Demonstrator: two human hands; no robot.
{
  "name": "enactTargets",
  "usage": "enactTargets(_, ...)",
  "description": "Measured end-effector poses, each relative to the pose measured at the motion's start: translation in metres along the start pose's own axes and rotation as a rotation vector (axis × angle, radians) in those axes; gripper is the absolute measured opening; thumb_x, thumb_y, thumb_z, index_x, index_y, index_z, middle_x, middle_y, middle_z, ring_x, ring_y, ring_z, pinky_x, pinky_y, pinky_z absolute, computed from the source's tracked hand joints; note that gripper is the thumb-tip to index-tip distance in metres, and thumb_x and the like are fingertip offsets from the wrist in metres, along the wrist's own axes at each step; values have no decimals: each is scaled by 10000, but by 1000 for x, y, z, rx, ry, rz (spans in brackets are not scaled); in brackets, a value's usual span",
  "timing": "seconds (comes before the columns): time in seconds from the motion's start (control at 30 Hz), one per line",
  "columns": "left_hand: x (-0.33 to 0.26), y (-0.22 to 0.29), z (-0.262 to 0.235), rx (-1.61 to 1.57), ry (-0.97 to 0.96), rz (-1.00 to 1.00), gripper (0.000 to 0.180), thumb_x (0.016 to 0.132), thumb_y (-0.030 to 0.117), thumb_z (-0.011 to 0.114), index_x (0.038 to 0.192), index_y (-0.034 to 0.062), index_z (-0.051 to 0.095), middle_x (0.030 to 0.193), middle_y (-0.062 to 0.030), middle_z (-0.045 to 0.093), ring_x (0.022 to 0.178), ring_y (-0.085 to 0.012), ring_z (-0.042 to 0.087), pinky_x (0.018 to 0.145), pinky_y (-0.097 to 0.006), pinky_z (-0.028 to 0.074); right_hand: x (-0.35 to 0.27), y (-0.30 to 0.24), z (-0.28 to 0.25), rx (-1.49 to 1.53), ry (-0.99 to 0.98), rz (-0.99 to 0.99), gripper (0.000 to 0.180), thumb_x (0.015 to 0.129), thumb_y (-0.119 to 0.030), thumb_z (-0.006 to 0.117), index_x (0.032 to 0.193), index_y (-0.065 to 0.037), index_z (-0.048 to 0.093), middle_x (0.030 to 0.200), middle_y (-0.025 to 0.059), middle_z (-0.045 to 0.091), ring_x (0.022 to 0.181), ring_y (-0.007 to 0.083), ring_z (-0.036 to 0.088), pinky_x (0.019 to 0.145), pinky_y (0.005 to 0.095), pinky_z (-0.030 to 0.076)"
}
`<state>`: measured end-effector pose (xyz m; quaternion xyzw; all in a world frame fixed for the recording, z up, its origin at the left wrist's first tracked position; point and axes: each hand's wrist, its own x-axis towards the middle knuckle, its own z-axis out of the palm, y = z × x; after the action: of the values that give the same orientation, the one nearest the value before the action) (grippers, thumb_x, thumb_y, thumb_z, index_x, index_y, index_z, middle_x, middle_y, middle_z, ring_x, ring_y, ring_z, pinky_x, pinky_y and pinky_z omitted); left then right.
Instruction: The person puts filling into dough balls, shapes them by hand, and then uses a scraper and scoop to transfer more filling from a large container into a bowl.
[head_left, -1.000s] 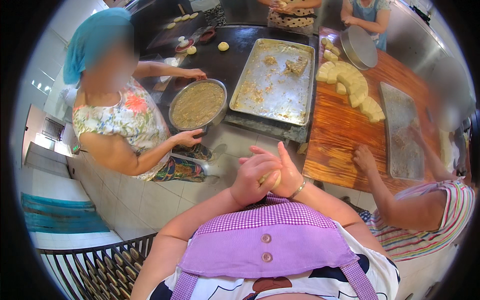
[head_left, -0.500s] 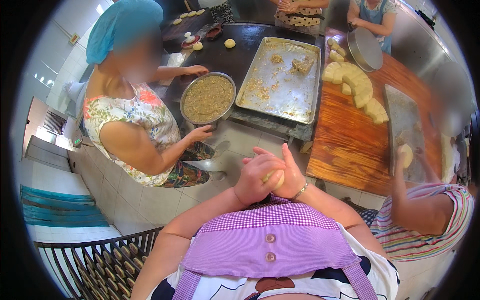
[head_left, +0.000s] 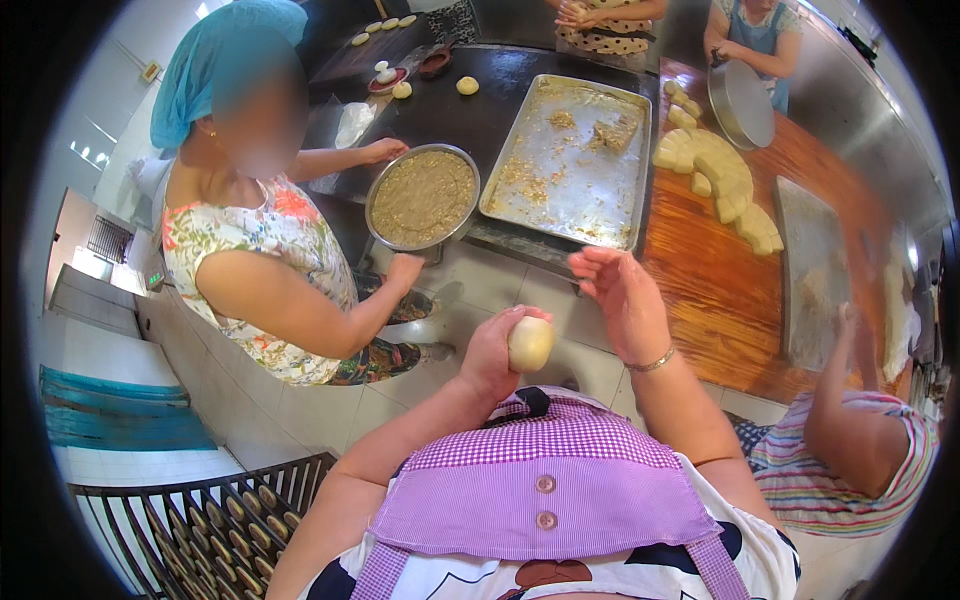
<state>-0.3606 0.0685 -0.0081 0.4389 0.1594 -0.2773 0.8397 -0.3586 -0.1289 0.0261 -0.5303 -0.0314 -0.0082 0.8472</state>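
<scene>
A smooth, pale dough ball (head_left: 531, 346) rests in my left hand (head_left: 490, 352), whose fingers curl round its left side in front of my apron. To the right and a little farther off, my right hand (head_left: 630, 303) is raised, apart from the dough, its fingers stretched and holding nothing. The large metal tray (head_left: 492, 205) beyond my hands carries scattered crumbly filling and one bigger lump. Left of that tray, a co-worker has a hand near a round pan (head_left: 420, 197) of brownish filling.
On the wooden table (head_left: 690, 300) at the right, cut dough pieces (head_left: 725, 170) lie in a curved row beside a flat metal sheet (head_left: 797, 215). Co-workers stand on both sides and at the back. A black rack (head_left: 240, 540) with several small round pieces stands at lower left.
My hands, pressed together around the dough before, have separated. My right hand has moved up and right; the dough ball stays in my left. The left co-worker's near hand has left the pan's rim.
</scene>
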Motion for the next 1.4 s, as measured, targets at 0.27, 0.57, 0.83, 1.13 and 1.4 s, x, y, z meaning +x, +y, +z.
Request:
enactTargets(0.27, -10, -11, -17, 32, 54, 44, 261, 985, 204, 459, 1036, 5, 622, 1038, -133, 667, 944, -216, 639, 809, -341, 524, -59, 92, -9, -2, 96, 490, 341, 1033, -346, 443, 1163, -75, 603, 1101, 17, 664, 969, 107, 597, 830, 270, 455)
enactTargets(0.57, -19, -13, -17, 83, 14, 60, 256, 983, 205, 469, 1036, 8, 624, 1037, -120, 666, 919, -200, 634, 791, -335, 520, -74, 115, -23, 119, 233, 554, 305, 1017, -332, 463, 1173, -92, 566, 1054, 27, 664, 928, 128, 604, 811, 274, 455)
enactTargets(0.83, -16, -7, -17, 47, 58, 40, 241, 979, 195, 475, 1015, 11, 625, 1024, -130, 673, 907, -220, 643, 781, -351, 533, -63, 146, -77, 368, 757, 489, 392, 964, -411, 528, 1234, -135, 459, 1203, 62, 530, 976, 210, 568, 810, 407, 450)
enactTargets(1.13, -1, -3, -17, 32, 37, 75, 228, 971, 166, 480, 1017, -6, 623, 1016, -133, 670, 916, -219, 644, 816, -340, 527, -25, 113, -83, 380, 782, 368, 286, 982, -388, 505, 1146, -153, 521, 1072, 33, 592, 940, 202, 585, 771, 384, 462)
enactTargets(1.4, -4, 12, -29, 636, -223, 692, 197, 940, 112, 512, 960, -16, 661, 995, -143, 677, 932, -239, 644, 848, -352, 508, -34, 89, 41, 694, -137, 620, 651, 982, -635, 293, 1315, -101, 463, 1269, 105, 558, 1139, 238, 584, 941, 389, 495)
